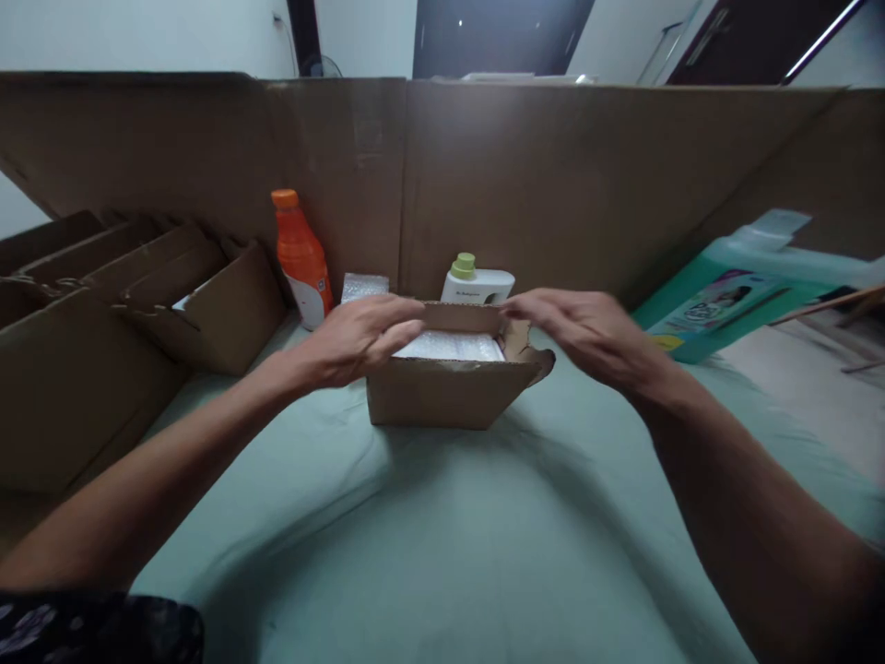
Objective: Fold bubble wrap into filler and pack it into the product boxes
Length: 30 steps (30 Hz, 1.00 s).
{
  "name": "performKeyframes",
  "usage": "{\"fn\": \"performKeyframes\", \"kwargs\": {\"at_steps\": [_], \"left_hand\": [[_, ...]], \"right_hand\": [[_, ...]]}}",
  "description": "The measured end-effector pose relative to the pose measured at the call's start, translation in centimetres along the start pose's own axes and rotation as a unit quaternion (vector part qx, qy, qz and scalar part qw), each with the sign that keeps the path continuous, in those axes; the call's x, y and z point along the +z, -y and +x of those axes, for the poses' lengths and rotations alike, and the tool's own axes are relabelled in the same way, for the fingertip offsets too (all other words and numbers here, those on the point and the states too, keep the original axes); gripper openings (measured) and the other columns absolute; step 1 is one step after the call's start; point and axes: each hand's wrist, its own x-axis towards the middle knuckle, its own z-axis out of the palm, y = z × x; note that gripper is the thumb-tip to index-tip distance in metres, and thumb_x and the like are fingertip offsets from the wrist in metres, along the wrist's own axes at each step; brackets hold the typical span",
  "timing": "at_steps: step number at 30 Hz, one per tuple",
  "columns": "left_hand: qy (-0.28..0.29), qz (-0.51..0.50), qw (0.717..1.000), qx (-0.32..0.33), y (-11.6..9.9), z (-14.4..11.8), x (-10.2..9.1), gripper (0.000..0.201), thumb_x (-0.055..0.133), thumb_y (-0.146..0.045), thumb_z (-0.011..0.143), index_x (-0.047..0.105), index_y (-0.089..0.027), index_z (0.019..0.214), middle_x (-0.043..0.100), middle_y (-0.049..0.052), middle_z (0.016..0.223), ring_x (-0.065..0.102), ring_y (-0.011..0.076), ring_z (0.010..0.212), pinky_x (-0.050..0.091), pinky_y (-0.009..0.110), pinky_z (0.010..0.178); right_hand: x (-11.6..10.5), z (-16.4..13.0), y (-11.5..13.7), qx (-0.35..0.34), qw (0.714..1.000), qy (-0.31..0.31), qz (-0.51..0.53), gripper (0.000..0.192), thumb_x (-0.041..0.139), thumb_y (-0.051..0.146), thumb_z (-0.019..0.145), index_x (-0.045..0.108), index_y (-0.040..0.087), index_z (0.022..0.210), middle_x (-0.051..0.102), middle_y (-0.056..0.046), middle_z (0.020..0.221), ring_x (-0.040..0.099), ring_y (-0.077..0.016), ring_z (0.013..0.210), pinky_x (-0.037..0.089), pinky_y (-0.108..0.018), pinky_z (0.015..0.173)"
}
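Note:
A small brown cardboard box (442, 395) stands in front of me with its top uncovered. Inside lies a bubble-wrapped item (453, 347), white through the wrap. My left hand (363, 337) is over the box's left end, fingers stretched toward the rim and holding nothing that I can see. At the right end, my right hand (587, 334) reaches with extended fingers to the upper edge, just above a torn side flap (536, 360). Whether those fingertips touch the cardboard I cannot tell.
Behind the box are a white bottle with a green cap (477, 278) and another bubble-wrapped piece (365, 284). An orange bottle (301, 258) stands left of them, beside several cardboard boxes (228, 314). A large green liquid jug (733, 290) leans at right. A cardboard wall (553, 175) closes the back.

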Motion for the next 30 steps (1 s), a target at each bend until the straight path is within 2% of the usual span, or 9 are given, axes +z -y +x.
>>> {"fn": "performKeyframes", "kwargs": {"at_steps": [3,5,8,12,16,20,23,26,30], "left_hand": [[-0.261,-0.012,0.964,-0.048,1.2,-5.8,2.3,0.048,0.052,-0.043,0.099,0.052,-0.023,0.143,0.064,0.01,0.132,0.059,0.0258,0.124,0.044,0.044,0.11],[-0.279,-0.05,0.953,-0.11,2.4,-8.6,5.6,0.077,0.065,-0.047,0.091,0.032,-0.025,0.157,0.052,0.014,0.149,0.05,0.0303,0.137,0.039,0.053,0.116],[-0.219,-0.176,0.938,-0.201,3.8,-9.4,11.0,0.099,0.072,-0.055,0.083,0.018,-0.026,0.161,0.031,0.017,0.164,0.034,0.0368,0.15,0.031,0.061,0.12],[-0.225,-0.327,0.893,-0.211,3.8,-5.9,15.1,0.093,0.071,-0.052,0.083,0.026,-0.021,0.157,0.045,0.016,0.155,0.043,0.0335,0.144,0.032,0.054,0.121],[-0.252,-0.37,0.866,-0.224,2.5,-7.0,15.0,0.086,0.072,-0.049,0.081,0.035,-0.02,0.153,0.056,0.014,0.143,0.049,0.0323,0.139,0.035,0.05,0.12],[-0.301,-0.34,0.839,-0.3,1.9,-15.3,12.2,0.074,0.079,-0.053,0.074,0.053,-0.019,0.135,0.066,0.012,0.125,0.061,0.0313,0.122,0.047,0.046,0.109],[-0.375,-0.281,0.81,-0.353,2.0,-19.5,8.9,0.074,0.083,-0.056,0.067,0.057,-0.015,0.122,0.07,0.011,0.111,0.067,0.0271,0.102,0.055,0.04,0.093],[-0.38,-0.275,0.824,-0.319,1.7,-18.7,7.5,0.076,0.084,-0.056,0.066,0.056,-0.015,0.124,0.069,0.01,0.107,0.067,0.0258,0.098,0.056,0.038,0.089],[-0.294,-0.355,0.858,-0.227,0.5,-14.7,10.5,0.079,0.078,-0.05,0.078,0.046,-0.02,0.144,0.064,0.012,0.129,0.056,0.0317,0.13,0.044,0.046,0.112]], "right_hand": [[-0.1,-4.8,-2.1,0.068,0.984,-0.167,0.008,0.036,0.06,0.056,0.093,0.073,0.023,0.096,0.075,-0.006,0.094,0.069,-0.0253,0.091,0.054,-0.041,0.086],[1.8,-7.2,-4.4,0.116,0.981,-0.151,0.043,0.055,0.073,0.058,0.08,0.067,0.023,0.121,0.073,-0.01,0.112,0.069,-0.0303,0.101,0.057,-0.047,0.086],[6.4,-8.2,-7.6,0.154,0.981,-0.059,0.097,0.099,0.083,0.063,0.064,0.047,0.022,0.146,0.063,-0.016,0.136,0.064,-0.0378,0.118,0.057,-0.055,0.091],[10.6,-7.0,-8.9,0.172,0.965,-0.025,0.198,0.095,0.082,0.068,0.063,0.051,0.02,0.14,0.068,-0.015,0.128,0.064,-0.0372,0.117,0.053,-0.056,0.102],[11.5,-8.3,-6.4,0.175,0.959,-0.077,0.208,0.099,0.083,0.068,0.062,0.05,0.018,0.142,0.069,-0.016,0.126,0.062,-0.0402,0.121,0.048,-0.06,0.108],[13.4,-10.4,-0.5,0.084,0.972,-0.058,0.212,0.098,0.08,0.059,0.075,0.038,0.025,0.156,0.054,-0.013,0.15,0.048,-0.0382,0.14,0.044,-0.058,0.114],[14.8,-9.3,3.7,0.025,0.975,-0.015,0.221,0.101,0.08,0.055,0.077,0.03,0.029,0.16,0.04,-0.009,0.161,0.039,-0.037,0.147,0.038,-0.059,0.118],[14.1,-8.3,5.0,0.035,0.974,-0.025,0.222,0.093,0.078,0.057,0.077,0.039,0.027,0.156,0.05,-0.01,0.154,0.05,-0.0382,0.138,0.044,-0.06,0.113],[11.3,-11.4,2.5,0.152,0.976,-0.078,0.136,0.081,0.077,0.064,0.073,0.059,0.019,0.138,0.07,-0.015,0.124,0.066,-0.0395,0.113,0.057,-0.057,0.094]]}}
